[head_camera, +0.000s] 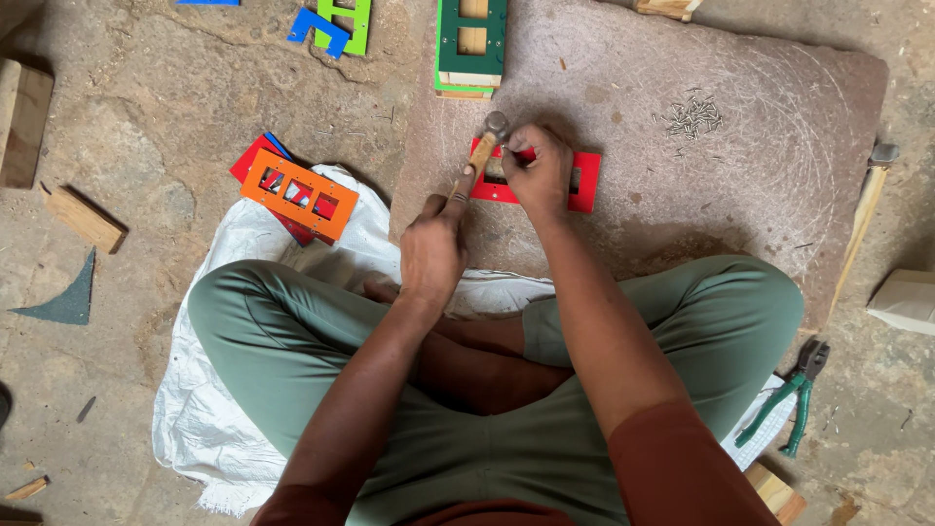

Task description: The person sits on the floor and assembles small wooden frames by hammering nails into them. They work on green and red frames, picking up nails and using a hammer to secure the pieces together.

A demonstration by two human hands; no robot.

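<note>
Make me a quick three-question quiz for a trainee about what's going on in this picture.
1. True or false: the left hand grips a small hammer.
2. Which colour is the frame under the right hand? A green, B red, C orange.
3. What tool lies on the floor beside the person's right knee?

Key: 1 true. 2 B, the red frame on the stone slab. 3 green-handled pliers.
</note>
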